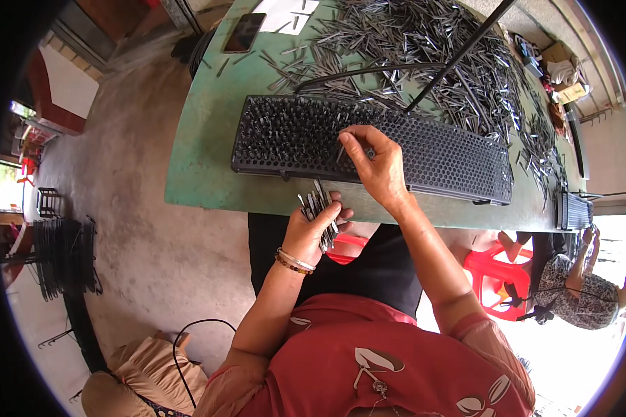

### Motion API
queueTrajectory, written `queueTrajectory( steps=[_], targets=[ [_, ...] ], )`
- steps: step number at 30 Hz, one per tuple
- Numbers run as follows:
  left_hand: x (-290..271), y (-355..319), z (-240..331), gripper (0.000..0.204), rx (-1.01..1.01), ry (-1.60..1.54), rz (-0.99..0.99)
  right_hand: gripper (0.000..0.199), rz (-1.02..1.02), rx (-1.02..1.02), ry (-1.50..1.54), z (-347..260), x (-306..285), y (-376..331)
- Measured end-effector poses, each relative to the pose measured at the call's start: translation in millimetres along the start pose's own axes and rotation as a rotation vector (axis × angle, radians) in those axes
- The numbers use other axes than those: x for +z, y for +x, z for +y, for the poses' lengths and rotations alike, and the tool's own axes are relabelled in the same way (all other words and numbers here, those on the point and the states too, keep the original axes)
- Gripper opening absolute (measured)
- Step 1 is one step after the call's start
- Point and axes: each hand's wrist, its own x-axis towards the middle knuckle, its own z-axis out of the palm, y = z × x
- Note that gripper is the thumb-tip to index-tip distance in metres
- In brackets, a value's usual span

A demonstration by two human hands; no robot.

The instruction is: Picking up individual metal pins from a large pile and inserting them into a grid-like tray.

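Left hand closed round a bundle of thin grey metal pins, below the table edge. Right hand pinches one pin over the black perforated tray, its left half bristling with pins, on the worn green table.

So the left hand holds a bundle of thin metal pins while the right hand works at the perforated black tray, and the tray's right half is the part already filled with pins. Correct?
Not quite. The head view shows the left hand gripping the bundle of pins and the right hand at the perforated black tray, but the filled part is the tray's left half; the right half shows open holes.
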Motion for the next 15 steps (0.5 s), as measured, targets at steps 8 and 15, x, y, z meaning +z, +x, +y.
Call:
queueTrajectory(
  steps=[8,15],
  targets=[
    [-4,-1,1,0.028,0.01,0.079,-0.015,0.012,0.045,-0.252,-0.091,2,14,-5],
    [-6,-2,1,0.032,0.017,0.118,-0.041,0.015,0.016,-0.434,-0.199,15,13,-6]
  ],
)
